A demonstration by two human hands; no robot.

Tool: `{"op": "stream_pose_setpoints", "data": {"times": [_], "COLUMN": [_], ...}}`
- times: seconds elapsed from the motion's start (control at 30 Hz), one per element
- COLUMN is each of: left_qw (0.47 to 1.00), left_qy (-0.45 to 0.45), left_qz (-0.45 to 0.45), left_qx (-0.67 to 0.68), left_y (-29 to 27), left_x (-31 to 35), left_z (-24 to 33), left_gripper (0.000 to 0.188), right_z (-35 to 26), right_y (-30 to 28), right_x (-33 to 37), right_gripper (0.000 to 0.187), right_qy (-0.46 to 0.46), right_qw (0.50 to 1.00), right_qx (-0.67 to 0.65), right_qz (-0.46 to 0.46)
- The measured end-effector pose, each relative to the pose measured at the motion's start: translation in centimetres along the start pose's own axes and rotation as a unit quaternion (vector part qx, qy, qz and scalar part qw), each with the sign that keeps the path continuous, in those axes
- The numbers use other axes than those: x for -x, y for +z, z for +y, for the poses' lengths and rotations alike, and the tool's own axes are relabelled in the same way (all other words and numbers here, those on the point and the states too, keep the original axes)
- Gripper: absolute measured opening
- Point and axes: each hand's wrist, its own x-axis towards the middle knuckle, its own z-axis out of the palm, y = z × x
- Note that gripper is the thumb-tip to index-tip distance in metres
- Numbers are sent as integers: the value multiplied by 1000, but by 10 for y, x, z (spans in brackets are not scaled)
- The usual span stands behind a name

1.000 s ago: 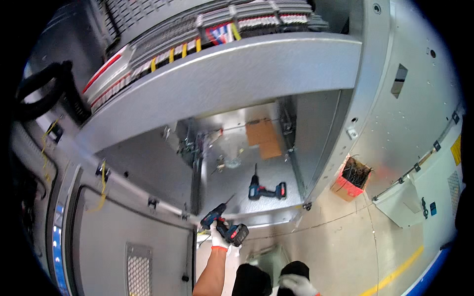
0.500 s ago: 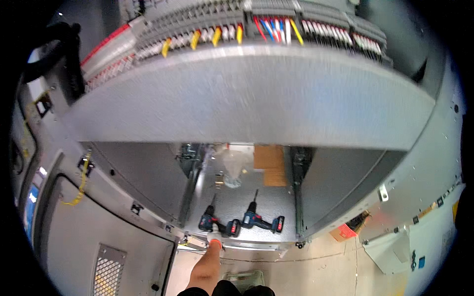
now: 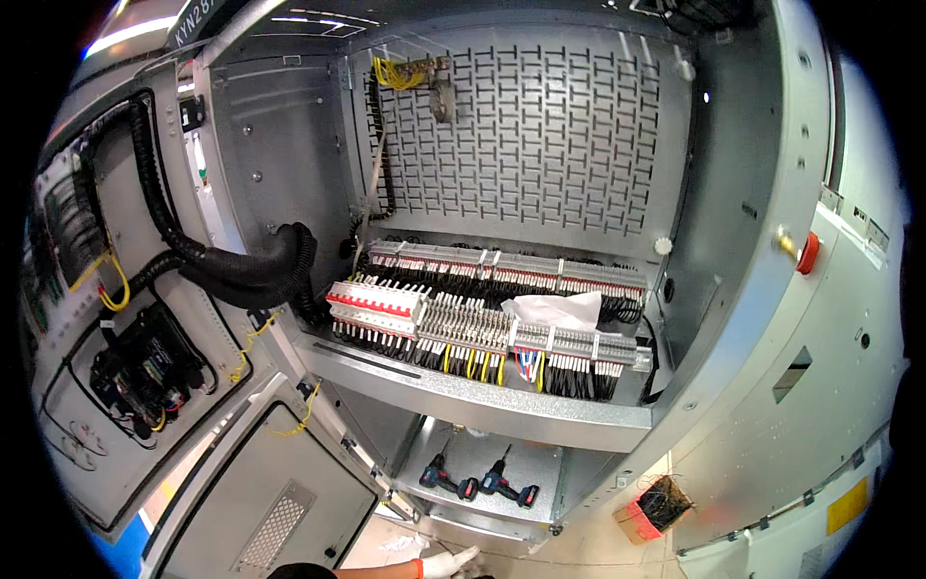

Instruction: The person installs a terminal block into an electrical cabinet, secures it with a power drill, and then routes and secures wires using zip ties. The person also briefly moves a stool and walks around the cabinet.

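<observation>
On the shelf (image 3: 537, 463), the left drill (image 3: 449, 482) and right drill (image 3: 504, 486) lie side by side near its front edge. Above, breakers (image 3: 374, 307) sit at the front terminals' (image 3: 579, 344) left end, the rear terminals (image 3: 521, 265) behind; between both rows, right of the breakers, lies paper (image 3: 555, 311). Outside right, on the floor (image 3: 593, 548), stands a box (image 3: 634, 526).

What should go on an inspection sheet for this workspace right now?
Surface: lower compartment floor, grey metal.
Tools: left drill and right drill lie side by side on it, bits pointing inward; neither held.
Clutter: white sheet on the terminal blocks; box of wire scraps at right.
Hands: left hand gloved, empty; right not in view.
Cables: thick black conduit at left.
Surroundings: lower door open.
</observation>
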Motion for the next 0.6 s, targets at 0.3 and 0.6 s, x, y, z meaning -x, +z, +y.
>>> {"op": "stream_pose_setpoints", "data": {"times": [0.3, 0.6], "left_qw": [933, 939], "left_qy": [214, 270], "left_qz": [-251, -138], "left_qx": [146, 164], "left_y": [25, -47], "left_x": [87, 177], "left_z": [146, 195], "left_gripper": [45, 42], "right_z": [-94, -297], "right_y": [4, 26], "right_x": [82, -101], "right_gripper": [35, 17], "right_qy": [142, -166], "right_qw": [985, 895], "right_qx": [94, 239], "right_qz": [37, 337]}}
